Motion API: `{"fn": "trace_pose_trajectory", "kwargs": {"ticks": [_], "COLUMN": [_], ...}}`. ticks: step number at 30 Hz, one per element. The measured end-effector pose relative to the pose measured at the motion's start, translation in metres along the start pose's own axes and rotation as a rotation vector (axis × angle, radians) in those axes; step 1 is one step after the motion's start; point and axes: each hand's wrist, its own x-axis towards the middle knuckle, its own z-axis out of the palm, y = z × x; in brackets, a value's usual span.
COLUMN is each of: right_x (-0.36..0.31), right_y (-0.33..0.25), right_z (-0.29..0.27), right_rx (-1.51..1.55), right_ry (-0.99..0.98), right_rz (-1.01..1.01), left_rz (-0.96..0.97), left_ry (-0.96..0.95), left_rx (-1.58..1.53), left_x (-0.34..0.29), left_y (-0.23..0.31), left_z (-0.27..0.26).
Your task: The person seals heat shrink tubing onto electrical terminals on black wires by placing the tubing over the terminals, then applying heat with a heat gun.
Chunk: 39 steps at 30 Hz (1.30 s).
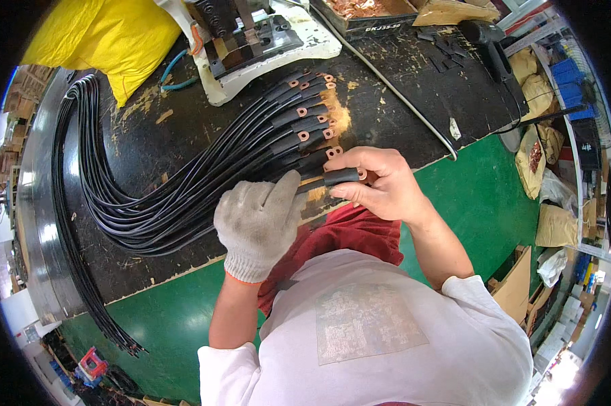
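Note:
A black cable ends between my hands in a black sleeve (341, 176) with a copper ring lug (362, 174) at its tip. My left hand (253, 220), in a grey knit glove with an orange cuff, is closed around the cable behind the sleeve. Bare, my right hand (387, 186) has thumb and fingers around the sleeve and lug at the cable's end. Just beyond lies a large bundle of black cables (177, 196), curving left along the table. Several of their copper lugs (303, 136) fan out in a row near my right hand.
A white-based press (272, 64) stands at the table's back, beside a yellow bag (116, 40). Farther right are a box of copper pieces (359, 8), loose black sleeves (447, 55) and a black heat gun (489, 54). A grey cord (387, 81) crosses the worn black table (204, 111).

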Motion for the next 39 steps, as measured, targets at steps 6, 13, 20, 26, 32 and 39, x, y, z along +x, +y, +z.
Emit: {"fn": "trace_pose_trajectory", "kwargs": {"ticks": [6,13,20,26,32,39], "right_x": [0.002,0.004,0.008,0.036,0.031,0.036], "right_y": [0.002,-0.011,-0.028,-0.014,0.113,0.169], "right_z": [0.009,0.004,0.01,-0.105,-0.419,-0.451], "right_rx": [-0.01,0.137,-0.103,-0.654,-1.351,-1.382], "right_ry": [0.092,0.082,0.046,0.386,0.818,0.506], "right_rz": [-0.01,0.117,0.02,0.096,0.263,0.574], "left_rz": [0.05,0.088,0.174,0.032,-0.012,-0.08], "left_ry": [0.075,0.095,0.003,-0.037,0.053,0.059], "left_rx": [0.052,0.056,0.23,0.17,-0.011,0.058], "left_x": [-0.003,0.001,-0.008,-0.017,-0.013,-0.015], "left_y": [-0.007,-0.005,0.003,-0.007,-0.015,-0.013], "left_z": [0.009,0.011,-0.017,-0.02,-0.011,-0.008]}}
